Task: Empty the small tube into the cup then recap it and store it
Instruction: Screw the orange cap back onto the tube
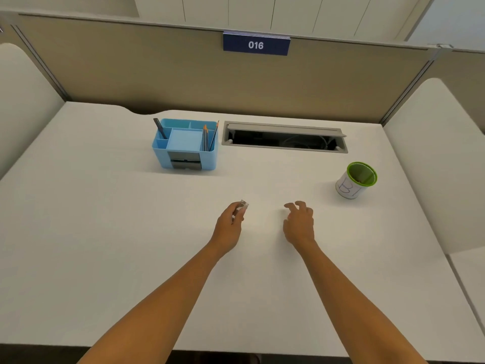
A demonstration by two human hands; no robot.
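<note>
The left hand (231, 222) pinches a small clear tube (242, 206) between its fingertips above the middle of the desk (105, 232); its top pokes out past them. The right hand (299, 222) hovers alongside, fingers loosely curled, holding nothing. The green-rimmed cup (355, 181) stands near the desk's right edge.

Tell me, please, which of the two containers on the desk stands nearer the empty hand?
The green-rimmed cup, to the right of the empty right hand; the blue organiser sits farther off, beyond the left hand holding the tube.
</note>
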